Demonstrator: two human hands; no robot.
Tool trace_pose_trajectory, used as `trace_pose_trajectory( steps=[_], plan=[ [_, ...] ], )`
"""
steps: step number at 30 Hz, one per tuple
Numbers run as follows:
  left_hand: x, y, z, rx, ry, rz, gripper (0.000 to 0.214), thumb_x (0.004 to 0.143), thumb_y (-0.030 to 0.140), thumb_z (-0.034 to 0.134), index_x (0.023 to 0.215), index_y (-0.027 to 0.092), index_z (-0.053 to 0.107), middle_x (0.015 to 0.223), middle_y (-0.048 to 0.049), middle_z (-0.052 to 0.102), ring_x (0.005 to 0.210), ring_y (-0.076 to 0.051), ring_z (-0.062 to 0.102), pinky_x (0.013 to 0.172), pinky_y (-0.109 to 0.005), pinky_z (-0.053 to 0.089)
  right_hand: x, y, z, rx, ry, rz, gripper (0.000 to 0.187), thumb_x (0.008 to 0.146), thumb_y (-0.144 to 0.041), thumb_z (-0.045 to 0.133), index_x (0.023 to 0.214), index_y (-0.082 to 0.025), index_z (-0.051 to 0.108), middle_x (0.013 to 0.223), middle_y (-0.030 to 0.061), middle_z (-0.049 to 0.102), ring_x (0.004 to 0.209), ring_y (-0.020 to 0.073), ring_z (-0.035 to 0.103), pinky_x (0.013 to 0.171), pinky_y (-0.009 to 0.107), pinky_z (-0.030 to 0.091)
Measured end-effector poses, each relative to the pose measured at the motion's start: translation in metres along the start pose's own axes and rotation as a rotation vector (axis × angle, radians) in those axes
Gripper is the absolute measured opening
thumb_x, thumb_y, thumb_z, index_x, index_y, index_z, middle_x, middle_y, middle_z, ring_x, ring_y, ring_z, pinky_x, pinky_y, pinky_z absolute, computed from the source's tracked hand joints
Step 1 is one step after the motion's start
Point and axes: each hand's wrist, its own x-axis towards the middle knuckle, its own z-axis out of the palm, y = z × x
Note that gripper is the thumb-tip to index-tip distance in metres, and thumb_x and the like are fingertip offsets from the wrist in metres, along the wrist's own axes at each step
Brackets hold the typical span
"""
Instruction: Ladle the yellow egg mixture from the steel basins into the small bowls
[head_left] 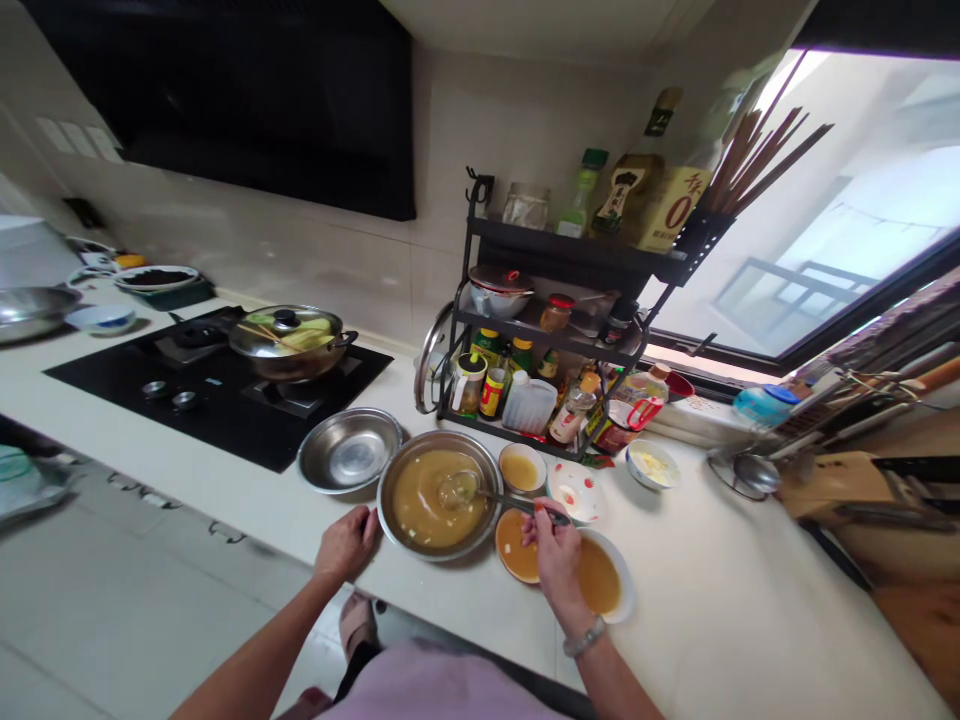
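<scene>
A wide steel bowl (393, 520) of brown soup sits at the counter's front edge. My right hand (556, 552) is closed on the handle of a metal ladle (459, 489), whose cup lies in the soup. My left hand (346, 544) rests with curled fingers on the counter edge, touching the steel bowl's left rim. Under my right hand stand two filled bowls of the same soup, an orange one (511, 548) and a white one (609, 583). A third small bowl of soup (522, 468) stands just behind.
An empty steel bowl (349, 451) sits left of the soup. A covered wok (289, 341) rests on the black hob (217, 390). Behind stands a spice rack (547, 330) with bottles and chopsticks. A patterned plate (574, 490) and a small white dish (652, 465) lie nearby.
</scene>
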Motion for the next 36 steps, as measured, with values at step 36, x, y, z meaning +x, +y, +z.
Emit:
trace_pose_trajectory(
  steps=[36],
  plan=[
    [0.001,-0.001,0.002,0.019,0.006,0.002,0.036,0.095,0.039,0.032,0.074,0.022,0.057,0.079,-0.0057,0.07,0.075,-0.019,0.064,0.065,-0.026,0.037,0.011,-0.038,-0.068,-0.28,-0.088,-0.506,0.017,0.083,-0.028,0.06,0.097,-0.024,0.07,0.09,0.0063,0.066,0.062,0.0163,0.06,0.057,0.033,0.054]
  ],
)
